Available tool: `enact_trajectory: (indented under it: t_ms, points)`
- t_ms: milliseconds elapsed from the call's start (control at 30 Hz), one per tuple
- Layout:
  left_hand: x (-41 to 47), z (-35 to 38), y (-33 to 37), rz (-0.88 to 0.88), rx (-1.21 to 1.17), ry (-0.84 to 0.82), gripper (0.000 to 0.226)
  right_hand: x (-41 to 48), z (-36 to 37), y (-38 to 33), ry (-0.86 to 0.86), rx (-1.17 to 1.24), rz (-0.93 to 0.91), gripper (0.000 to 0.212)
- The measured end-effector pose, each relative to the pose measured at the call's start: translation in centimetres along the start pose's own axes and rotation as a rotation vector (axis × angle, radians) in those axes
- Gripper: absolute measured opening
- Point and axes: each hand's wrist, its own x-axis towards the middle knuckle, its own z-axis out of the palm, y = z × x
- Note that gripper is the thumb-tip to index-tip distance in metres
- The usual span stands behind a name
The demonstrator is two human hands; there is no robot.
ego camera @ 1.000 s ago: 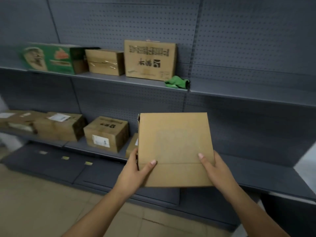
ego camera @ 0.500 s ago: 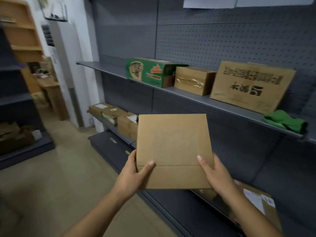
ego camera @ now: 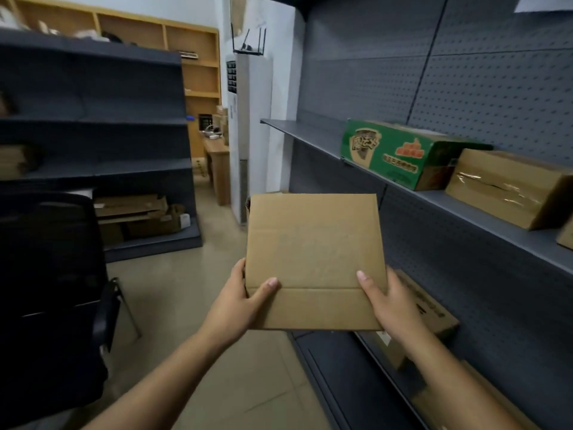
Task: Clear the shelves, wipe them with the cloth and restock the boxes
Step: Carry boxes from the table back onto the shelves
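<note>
A flat brown box [ego camera: 313, 259] is held level over the aisle floor [ego camera: 186, 290], just beside the grey shelving on the right. It is gripped at its near corners by the left hand [ego camera: 235, 305] and right hand [ego camera: 395, 308], thumbs pressed on top, most other fingers hidden beneath. A second box [ego camera: 434, 311] lies on the lower shelf [ego camera: 400, 389] behind the right hand. Farther off, a green box [ego camera: 390, 153] and a taped box [ego camera: 508, 187] are seen on the upper shelf [ego camera: 483, 212]. Clearing appears to be in hand; a set-down spot off the shelves is called for next.
</note>
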Motion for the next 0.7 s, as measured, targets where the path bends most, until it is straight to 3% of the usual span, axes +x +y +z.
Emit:
enact_trajectory:
  t_ms: [200,333,700]
  points:
    - [5.2,-4.1,-1.5,-0.009,0.004,0.073,0.065,6.6,5.5,-1.0,-0.049,0.011,-0.036,0.047]
    - [9.8,-7.0,-2.4,-0.007,-0.007,0.071,0.074,11.1,9.1,-1.9,-0.056,-0.02,-0.049,0.039]
    - [23.5,-13.0,-3.3,0.004,0.01,0.05,0.079,22.7,15.7,-4.6,-0.06,0.012,-0.062,0.046]
